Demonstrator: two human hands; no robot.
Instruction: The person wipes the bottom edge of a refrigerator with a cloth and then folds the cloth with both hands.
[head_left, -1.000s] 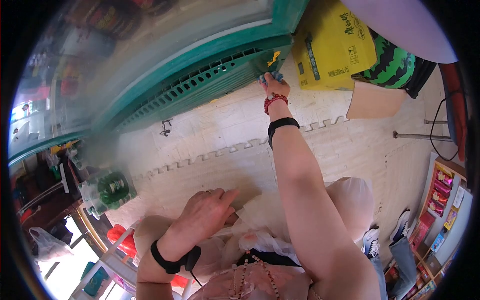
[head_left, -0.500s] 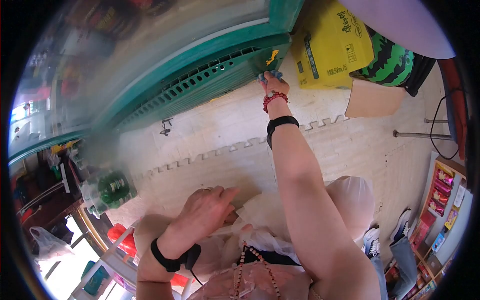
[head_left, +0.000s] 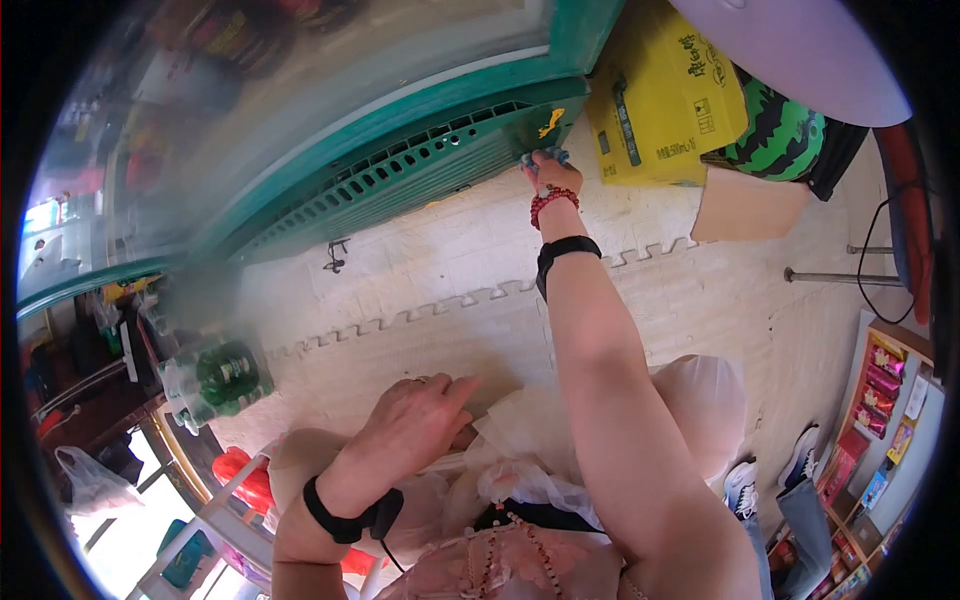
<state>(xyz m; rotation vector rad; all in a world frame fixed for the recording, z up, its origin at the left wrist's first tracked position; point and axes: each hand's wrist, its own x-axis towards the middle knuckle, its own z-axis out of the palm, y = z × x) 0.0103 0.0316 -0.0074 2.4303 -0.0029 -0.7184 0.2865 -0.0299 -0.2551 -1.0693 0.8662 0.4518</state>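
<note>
My right hand [head_left: 552, 177] is stretched far forward, its fingers closed around a bluish cloth [head_left: 543, 157]. The cloth is pressed at the lower right end of a green slotted panel [head_left: 400, 160], at the base of a glass-fronted cabinet with a teal frame [head_left: 450, 85]. Near my lap, my left hand [head_left: 418, 420] hangs relaxed over my knee, fingers loosely bent and nothing visible in them. A yellow sticker or mark [head_left: 549, 123] shows on the panel just above the cloth.
A yellow carton [head_left: 660, 110] stands right of the panel, beside a green-and-black striped ball [head_left: 778, 135] and a cardboard flap [head_left: 750, 205]. Green bottles [head_left: 225, 378] sit at left. At lower right are a person's sneakers [head_left: 742, 488] and a snack shelf [head_left: 885, 420]. Interlocking mats [head_left: 430, 270] cover the floor.
The view has shifted slightly, so the cabinet and carton appear a little lower. My right hand keeps the cloth at the panel's corner; my left hand has hardly moved.
</note>
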